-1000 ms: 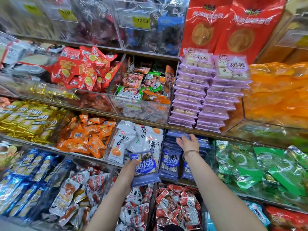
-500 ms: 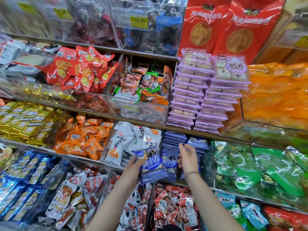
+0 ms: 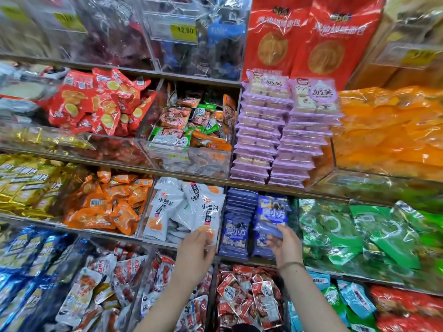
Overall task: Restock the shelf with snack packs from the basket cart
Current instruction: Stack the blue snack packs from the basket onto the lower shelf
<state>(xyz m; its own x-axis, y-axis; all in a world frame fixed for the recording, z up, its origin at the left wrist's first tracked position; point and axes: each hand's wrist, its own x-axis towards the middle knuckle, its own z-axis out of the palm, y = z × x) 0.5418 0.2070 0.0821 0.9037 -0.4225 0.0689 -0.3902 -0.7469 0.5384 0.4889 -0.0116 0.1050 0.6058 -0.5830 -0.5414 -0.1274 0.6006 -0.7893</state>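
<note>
Now right grip [image 3: 285,245] pinches a flat, glossy blue pack [image 3: 272,215]; left grip [image 3: 196,252] hangs slack by crinkly white packs [image 3: 191,207].

both forearms run off the bottom edge. the right hand [image 3: 286,246] holds a blue pack [image 3: 273,215] by its lower end, and its fingers [image 3: 273,243] mostly vanish behind the wrapper. the left hand [image 3: 195,254] overlaps the corner of a white pack [image 3: 207,212] (touching or pinching, i cannot tell). the upper-left price tag [image 3: 69,21] and the far-right label [image 3: 417,56] are too blurred to read. glare on the clear bins [image 3: 107,32] veils their contents. the red bags [image 3: 272,44] are cut off by the top edge.
</note>
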